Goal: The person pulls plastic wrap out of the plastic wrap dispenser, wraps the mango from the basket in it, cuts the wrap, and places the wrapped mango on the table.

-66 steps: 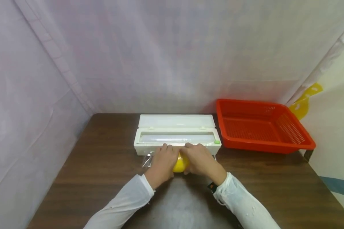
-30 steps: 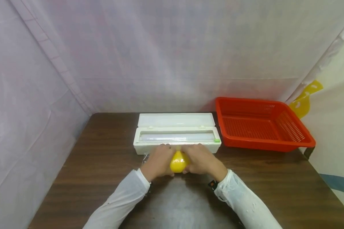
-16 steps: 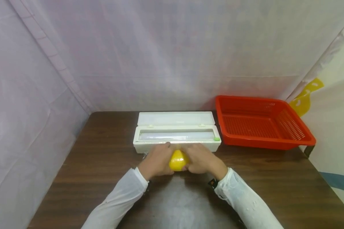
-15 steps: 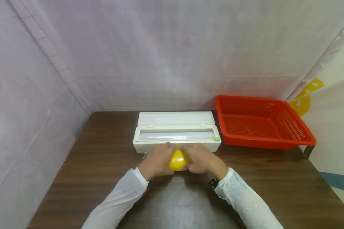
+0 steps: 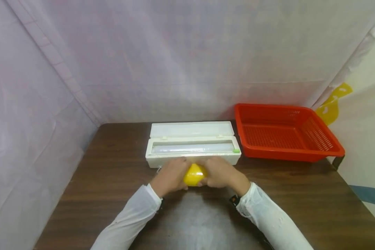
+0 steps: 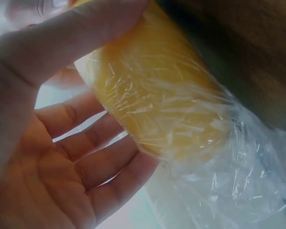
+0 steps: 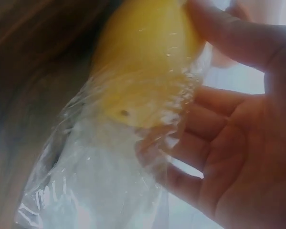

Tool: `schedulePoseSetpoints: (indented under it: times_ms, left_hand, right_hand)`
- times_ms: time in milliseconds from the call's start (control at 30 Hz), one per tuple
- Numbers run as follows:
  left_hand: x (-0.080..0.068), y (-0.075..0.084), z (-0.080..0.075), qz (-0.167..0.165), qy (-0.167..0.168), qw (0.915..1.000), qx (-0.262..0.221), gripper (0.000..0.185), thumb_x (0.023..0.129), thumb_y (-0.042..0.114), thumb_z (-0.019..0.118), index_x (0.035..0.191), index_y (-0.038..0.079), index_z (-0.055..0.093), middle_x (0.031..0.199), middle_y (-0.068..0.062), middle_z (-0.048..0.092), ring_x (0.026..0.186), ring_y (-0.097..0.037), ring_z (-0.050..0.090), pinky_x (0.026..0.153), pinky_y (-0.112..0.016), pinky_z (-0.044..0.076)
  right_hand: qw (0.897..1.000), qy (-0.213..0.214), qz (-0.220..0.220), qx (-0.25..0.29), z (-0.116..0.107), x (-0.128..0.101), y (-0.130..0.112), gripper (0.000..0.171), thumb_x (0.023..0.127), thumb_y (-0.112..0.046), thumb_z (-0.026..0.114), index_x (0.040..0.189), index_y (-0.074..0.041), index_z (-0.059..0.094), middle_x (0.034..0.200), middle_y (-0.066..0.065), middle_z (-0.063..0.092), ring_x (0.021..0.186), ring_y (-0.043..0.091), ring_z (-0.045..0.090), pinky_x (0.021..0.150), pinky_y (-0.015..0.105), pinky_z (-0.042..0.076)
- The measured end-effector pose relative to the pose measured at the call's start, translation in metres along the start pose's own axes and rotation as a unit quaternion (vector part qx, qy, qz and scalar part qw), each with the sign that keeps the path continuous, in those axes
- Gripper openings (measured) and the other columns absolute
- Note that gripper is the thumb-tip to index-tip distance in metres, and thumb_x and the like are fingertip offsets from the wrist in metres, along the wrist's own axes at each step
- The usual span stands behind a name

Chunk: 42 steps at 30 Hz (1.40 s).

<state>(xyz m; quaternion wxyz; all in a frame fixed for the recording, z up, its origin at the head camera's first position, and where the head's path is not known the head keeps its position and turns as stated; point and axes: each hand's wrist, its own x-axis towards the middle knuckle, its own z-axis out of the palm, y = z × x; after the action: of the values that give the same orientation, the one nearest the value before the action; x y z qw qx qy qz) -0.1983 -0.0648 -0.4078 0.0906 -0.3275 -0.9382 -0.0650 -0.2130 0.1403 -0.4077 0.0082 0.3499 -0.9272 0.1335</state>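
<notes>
A smooth, oblong yellow fruit (image 5: 193,175) wrapped in clear cling film is between the two hands, in front of the dispenser. My left hand (image 5: 170,174) holds its left side, thumb over the near face and fingers curved along the far side in the left wrist view. On the other side my right hand (image 5: 220,172) grips it the same way. Loose cling film (image 6: 228,176) trails past the fruit's left end. More film (image 7: 100,176) hangs off the right end, with right fingertips touching it. Behind stands a white cling film dispenser (image 5: 153,160), lid up, a film roll (image 5: 192,148) inside.
A red plastic basket (image 5: 287,154) with perforated sides stands at the back right, beside the dispenser. The brown wooden table (image 5: 112,173) ends at white curtains (image 5: 187,69) behind and at the left.
Since 2.2 seconds ago the hands have settled lower around the fruit's sides, and more of its yellow top shows. Less loose film shows beside the left hand. Over the last half second little differs.
</notes>
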Motion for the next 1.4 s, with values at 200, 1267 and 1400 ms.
schedulePoseSetpoints:
  times_ms: [200,1267,1400]
  left_hand:
    - [0.001,-0.001,-0.002,-0.006,-0.019,0.9993,-0.031,0.07,0.057,0.027,0.098,0.117,0.012,0.067,0.104,-0.006,0.071,0.091,-0.024,0.066,0.082,-0.042,0.058]
    - [0.005,-0.008,-0.012,-0.031,-0.047,0.9937,-0.097,0.051,0.07,0.027,0.091,0.113,0.013,0.069,0.09,0.003,0.066,0.079,-0.014,0.055,0.076,-0.032,0.048]
    - [0.005,-0.009,-0.012,-0.035,-0.049,0.9919,-0.112,0.045,0.072,0.025,0.089,0.109,0.012,0.068,0.089,0.004,0.065,0.077,-0.014,0.054,0.073,-0.031,0.047]
  right_hand:
    - [0.997,0.047,-0.006,-0.061,-0.001,-0.005,-0.011,0.062,0.071,-0.035,0.089,0.125,-0.018,0.065,0.097,-0.005,0.071,0.078,0.014,0.063,0.073,0.035,0.054]
    - [0.996,0.062,-0.011,-0.055,-0.004,0.0,-0.007,0.043,0.068,-0.032,0.091,0.103,-0.019,0.072,0.087,-0.007,0.072,0.072,0.014,0.062,0.067,0.034,0.053]
    - [0.997,0.056,-0.012,-0.043,-0.005,0.002,-0.004,0.039,0.07,-0.029,0.089,0.104,-0.019,0.072,0.087,-0.008,0.071,0.07,0.013,0.059,0.065,0.032,0.05]
